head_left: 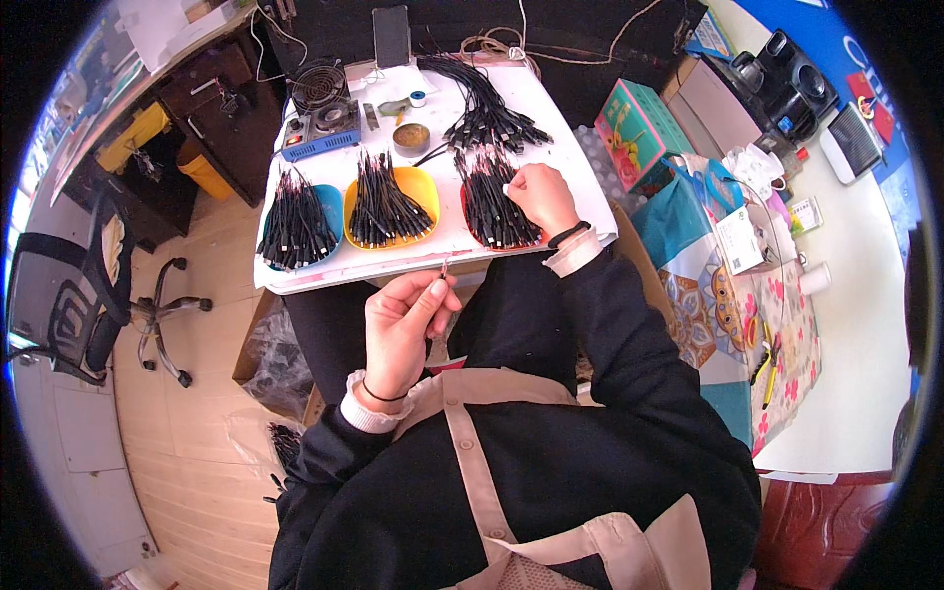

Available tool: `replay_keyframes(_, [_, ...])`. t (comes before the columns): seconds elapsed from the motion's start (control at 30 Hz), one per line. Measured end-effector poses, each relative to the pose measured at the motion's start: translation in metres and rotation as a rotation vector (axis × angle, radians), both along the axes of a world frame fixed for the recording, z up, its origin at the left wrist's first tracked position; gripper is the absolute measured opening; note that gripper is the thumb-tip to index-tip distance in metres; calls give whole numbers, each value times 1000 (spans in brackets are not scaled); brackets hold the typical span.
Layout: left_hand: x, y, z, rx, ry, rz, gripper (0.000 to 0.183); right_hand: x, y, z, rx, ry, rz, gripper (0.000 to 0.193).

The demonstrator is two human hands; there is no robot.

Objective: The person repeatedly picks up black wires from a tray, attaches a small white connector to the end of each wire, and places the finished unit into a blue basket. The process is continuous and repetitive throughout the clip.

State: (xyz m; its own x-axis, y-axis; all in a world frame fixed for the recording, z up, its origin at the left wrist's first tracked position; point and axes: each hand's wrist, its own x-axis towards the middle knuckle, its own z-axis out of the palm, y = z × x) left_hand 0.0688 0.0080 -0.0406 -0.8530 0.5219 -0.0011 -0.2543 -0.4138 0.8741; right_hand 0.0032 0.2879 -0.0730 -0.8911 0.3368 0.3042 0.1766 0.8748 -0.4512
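My left hand [401, 320] is raised in front of the table's near edge, thumb and finger pinched on a thin cable whose fine wire end [444, 265] points up. Most of that cable is hidden by the fingers. At the right side of the red tray [467, 218], my right hand [544, 200] is closed against a bundle of black cables [492, 202]; what its fingers grip is hidden. More black cables [385, 205] stand in a yellow tray [431, 187], and others [295, 226] fill a blue tray [332, 206] on the left.
On the white table [369, 265], a small blue-sided device [323, 138], a fan [320, 87], a round tin [411, 138] and a spool [418, 98] sit behind the trays. Loose cables [492, 113] lie at the back right. An office chair [88, 285] stands left; a cluttered side table [855, 364] stands right.
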Motion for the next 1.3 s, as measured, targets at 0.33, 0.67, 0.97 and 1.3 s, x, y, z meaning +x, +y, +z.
replay_keyframes(0.33, [-9,13,12,122,-16,67,16,46,-31,57,-542,240,177,13])
replay_keyframes(0.67, [5,28,29,275,14,14,18,120,-105,79,-1102,88,493,12])
replay_keyframes(0.97, [15,23,31,185,99,-2,13,134,-105,85,-921,259,460,10])
replay_keyframes(1.3, [17,21,31,72,140,-20,12,129,-109,89,-978,306,538,7])
